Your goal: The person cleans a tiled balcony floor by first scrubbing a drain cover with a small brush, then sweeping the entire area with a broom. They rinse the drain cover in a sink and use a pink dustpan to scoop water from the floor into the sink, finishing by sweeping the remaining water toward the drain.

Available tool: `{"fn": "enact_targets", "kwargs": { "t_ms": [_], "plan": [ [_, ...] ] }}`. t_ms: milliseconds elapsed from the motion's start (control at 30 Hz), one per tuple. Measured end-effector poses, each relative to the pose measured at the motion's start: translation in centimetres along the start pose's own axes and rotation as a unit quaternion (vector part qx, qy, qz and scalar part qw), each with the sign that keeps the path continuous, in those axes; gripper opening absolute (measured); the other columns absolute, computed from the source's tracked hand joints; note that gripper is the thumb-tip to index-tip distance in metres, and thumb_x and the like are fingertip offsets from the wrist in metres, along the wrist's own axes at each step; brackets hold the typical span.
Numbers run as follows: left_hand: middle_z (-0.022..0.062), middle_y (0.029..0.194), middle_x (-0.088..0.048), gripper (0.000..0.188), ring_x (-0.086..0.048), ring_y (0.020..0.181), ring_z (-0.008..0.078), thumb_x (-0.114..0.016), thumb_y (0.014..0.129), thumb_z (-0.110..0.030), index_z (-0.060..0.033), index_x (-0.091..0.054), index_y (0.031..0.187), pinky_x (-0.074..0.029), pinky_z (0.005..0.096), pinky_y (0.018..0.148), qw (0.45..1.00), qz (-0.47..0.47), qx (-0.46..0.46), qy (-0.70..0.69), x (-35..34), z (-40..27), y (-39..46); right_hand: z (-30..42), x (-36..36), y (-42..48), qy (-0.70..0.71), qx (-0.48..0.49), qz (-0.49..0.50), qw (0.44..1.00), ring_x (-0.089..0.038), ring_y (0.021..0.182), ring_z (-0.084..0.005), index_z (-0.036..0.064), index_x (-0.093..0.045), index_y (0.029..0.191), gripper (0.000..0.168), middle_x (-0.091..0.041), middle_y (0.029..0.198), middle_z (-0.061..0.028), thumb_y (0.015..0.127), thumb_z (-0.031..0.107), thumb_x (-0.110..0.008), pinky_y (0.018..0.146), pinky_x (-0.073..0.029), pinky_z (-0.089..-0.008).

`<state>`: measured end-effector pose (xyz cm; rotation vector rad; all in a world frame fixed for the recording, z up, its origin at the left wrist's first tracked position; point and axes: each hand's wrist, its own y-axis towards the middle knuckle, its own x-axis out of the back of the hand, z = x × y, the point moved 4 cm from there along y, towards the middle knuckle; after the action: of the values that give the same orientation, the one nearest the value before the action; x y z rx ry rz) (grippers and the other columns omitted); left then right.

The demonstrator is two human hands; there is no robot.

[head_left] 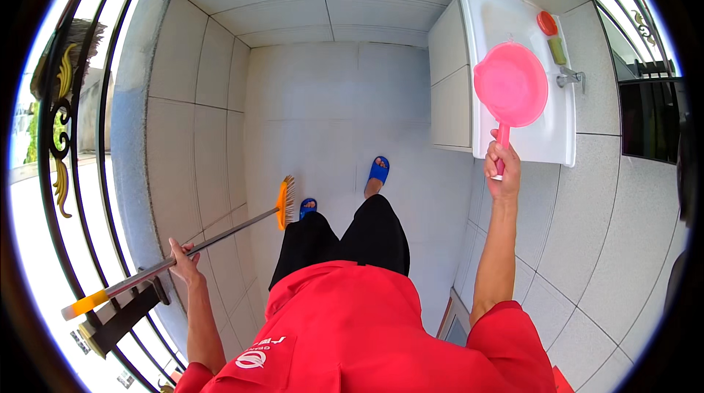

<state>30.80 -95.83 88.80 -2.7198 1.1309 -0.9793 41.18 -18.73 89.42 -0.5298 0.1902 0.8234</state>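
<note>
My left hand (185, 262) holds the metal pole of a broom (236, 227) with an orange end cap. The broom's orange head (282, 203) with pale bristles is low beside my foot in a blue slipper; whether it touches the floor I cannot tell. In my right hand (502, 165) is the handle of a pink plastic dipper (512, 84), held over the white washbasin (478, 13). The dipper hides part of the basin. On the basin's back ledge lie a round red-orange object (546, 23) and a green object (556, 51), next to the metal faucet (570, 78).
A cabinet (451, 101) stands under the washbasin. Tiled walls enclose the grey floor (313, 90), with a mirror (632, 24) at the right. Black metal railings (103, 118) run along the left above a low tiled wall (173, 118). A framed edge (454, 316) shows low at the right.
</note>
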Motion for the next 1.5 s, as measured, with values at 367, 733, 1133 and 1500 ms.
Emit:
{"fn": "enact_targets", "kwargs": {
  "t_ms": [367, 733, 1133, 1500],
  "plan": [
    [0.0051, 0.087, -0.067, 0.043, -0.062, 0.092, 0.0161, -0.059, 0.099, -0.051, -0.0120, -0.056, 0.080, -0.051, 0.0361, 0.076, 0.993, 0.120, 0.010, -0.016, 4.1, 3.9, 6.8, -22.4, -12.9, -24.2, 0.126, -0.145, 0.048, 0.980, -0.046, 0.043, -0.0091, -0.004, -0.059, 0.122, 0.034, -0.052, 0.072, -0.0026, 0.092, 0.011, -0.063, 0.041, -0.038, -0.0247],
    [0.0045, 0.089, -0.069, 0.030, -0.064, 0.090, 0.0160, -0.064, 0.098, -0.039, -0.0148, -0.050, 0.086, -0.053, 0.0376, 0.078, 0.985, 0.165, 0.016, -0.045, 8.2, 7.8, 12.9, -40.1, -6.3, -53.6, 0.066, -0.256, -0.086, 0.961, -0.047, 0.045, -0.0115, -0.005, -0.064, 0.112, 0.029, -0.056, 0.068, -0.0043, 0.084, 0.001, -0.066, 0.043, -0.036, -0.0273],
    [0.0055, 0.094, -0.069, 0.040, -0.068, 0.107, 0.0212, -0.060, 0.102, -0.046, -0.0143, -0.050, 0.079, -0.057, 0.0364, 0.080, 0.943, 0.298, -0.143, 0.030, 16.7, 10.6, 13.2, -55.1, 1.3, -82.5, 0.039, -0.328, -0.268, 0.905, -0.049, 0.044, -0.0139, -0.006, -0.065, 0.106, 0.031, -0.058, 0.067, -0.0062, 0.076, -0.002, -0.062, 0.041, -0.036, -0.0278],
    [0.0083, 0.099, -0.076, 0.042, -0.070, 0.105, 0.0240, -0.054, 0.106, -0.042, -0.0049, -0.074, 0.103, -0.056, 0.0363, 0.085, 0.754, 0.466, -0.384, 0.259, 15.5, 18.0, 6.2, -71.9, 0.8, -76.5, -0.038, -0.378, -0.359, 0.853, -0.053, 0.043, -0.0173, -0.009, -0.068, 0.100, 0.025, -0.060, 0.064, -0.0089, 0.077, -0.002, -0.063, 0.040, -0.043, -0.0312]
  ]
}}
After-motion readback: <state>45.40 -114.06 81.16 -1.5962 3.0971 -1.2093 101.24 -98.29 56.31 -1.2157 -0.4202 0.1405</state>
